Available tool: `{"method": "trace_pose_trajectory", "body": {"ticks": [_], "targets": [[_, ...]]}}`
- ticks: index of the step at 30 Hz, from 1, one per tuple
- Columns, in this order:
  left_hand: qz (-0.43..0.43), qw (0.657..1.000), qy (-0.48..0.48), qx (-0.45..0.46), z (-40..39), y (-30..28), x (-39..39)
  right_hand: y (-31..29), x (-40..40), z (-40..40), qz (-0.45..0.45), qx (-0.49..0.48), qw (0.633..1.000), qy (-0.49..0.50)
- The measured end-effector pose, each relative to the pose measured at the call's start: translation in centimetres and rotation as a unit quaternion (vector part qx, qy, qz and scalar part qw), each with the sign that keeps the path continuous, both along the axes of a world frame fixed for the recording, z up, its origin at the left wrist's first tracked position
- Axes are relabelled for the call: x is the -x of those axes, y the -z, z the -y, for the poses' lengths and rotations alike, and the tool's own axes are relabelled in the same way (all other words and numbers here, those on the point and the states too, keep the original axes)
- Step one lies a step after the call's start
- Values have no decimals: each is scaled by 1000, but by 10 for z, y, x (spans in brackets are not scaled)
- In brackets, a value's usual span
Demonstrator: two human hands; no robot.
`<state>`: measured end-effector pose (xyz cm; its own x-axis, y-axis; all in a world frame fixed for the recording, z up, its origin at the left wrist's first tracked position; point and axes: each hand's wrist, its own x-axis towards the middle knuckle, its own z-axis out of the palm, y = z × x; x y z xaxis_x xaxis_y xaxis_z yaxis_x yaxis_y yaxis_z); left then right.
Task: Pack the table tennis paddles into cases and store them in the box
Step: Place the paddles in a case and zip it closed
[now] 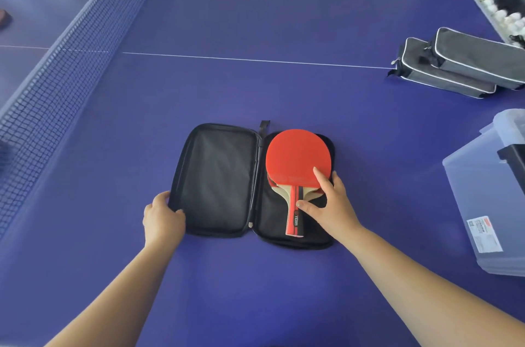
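Two hands: both reach forward over the blue worktop (pixel 255 290), bare forearms entering from the near edge.
Left hand (pixel 163 217): fingers curled round the near left corner of the open case's left half, gripping its rim.
Right hand (pixel 329 204): fingers spread and mostly straight; the forefinger lies on the red rubber near the blade's lower right edge, the thumb tip touches the handle, the other fingers rest at the blade's right edge. It presses on the paddle rather than clasping it.
Open case (pixel 218 179): black, unzipped and laid flat like a book in the middle of the worktop; the left half shows bare dark lining, a small loop sticks up from the far end of the spine.
Paddle (pixel 297 156): red face up, in the right half of the case, handle pointing toward the person; beneath its neck shows the edge of a second paddle (pixel 273 182), lying under it in the same half.
Box (pixel 483 199): clear plastic, at the right edge of the worktop, with a white label on its near side and something black inside.
Zipped cases (pixel 460 68): two grey ones with white piping, one leaning on the other, far right.
Net (pixel 74 51): runs along the left, from near to far.
Ball container (pixel 500 3): far right corner, white balls inside, partly out of view.
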<state>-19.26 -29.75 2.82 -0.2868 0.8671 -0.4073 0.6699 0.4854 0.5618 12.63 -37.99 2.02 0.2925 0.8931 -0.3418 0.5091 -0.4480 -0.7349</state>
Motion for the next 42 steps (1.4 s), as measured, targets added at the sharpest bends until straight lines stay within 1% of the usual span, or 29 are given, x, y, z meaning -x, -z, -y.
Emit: {"method": "trace_pose_trajectory", "body": {"ticks": [4, 9, 10, 12, 13, 14, 15, 18, 20, 21, 22, 23, 25, 27, 29, 31, 33, 36, 42], "targets": [[34, 998, -19, -39, -17, -19, 22, -1, 24, -16, 0, 4, 1000, 3], [89, 987, -41, -124, -28, -58, 31, -7, 52, -39, -12, 23, 1000, 10], [104, 984, -34, -139, -26, -67, 28, -10, 54, -44, -3, 38, 999, 13], [137, 978, -24, -156, -20, -81, 20, -15, 61, -53, 74, 53, 996, 11], [155, 975, -20, -160, -16, -87, 15, -22, 67, -56, 112, 39, 993, 12], [172, 971, -10, -163, -11, -91, 8, -29, 75, -60, 119, 9, 993, 22], [182, 969, 8, -167, -7, -94, 2, -40, 84, -63, 94, -30, 995, 35], [202, 955, 95, -194, 10, -96, -20, -84, 116, -72, -48, -130, 988, 64], [200, 938, 180, -216, 19, -96, -34, -108, 130, -75, -124, -161, 976, 76], [199, 928, 225, -221, 21, -94, -39, -116, 133, -75, -143, -168, 972, 84], [200, 918, 263, -221, 22, -93, -44, -118, 132, -75, -140, -169, 971, 94], [202, 911, 286, -217, 21, -91, -48, -121, 128, -75, -124, -165, 973, 107], [211, 915, 276, -202, 11, -86, -54, -118, 112, -71, -86, -146, 975, 143], [212, 936, 220, -176, -3, -80, -58, -111, 92, -63, -64, -117, 974, 182], [178, 961, 172, -121, -22, -69, -59, -98, 73, -54, -61, -89, 970, 219], [131, 975, 171, -60, -38, -54, -57, -82, 57, -46, -55, -65, 966, 246], [100, 975, 196, -21, -50, -39, -57, -65, 43, -41, -41, -39, 965, 257], [99, 970, 220, 17, -59, -23, -65, -42, 27, -38, -14, -2, 968, 249], [170, 951, 252, 53, -62, -18, -87, -11, 15, -35, 16, 40, 978, 206]]}}
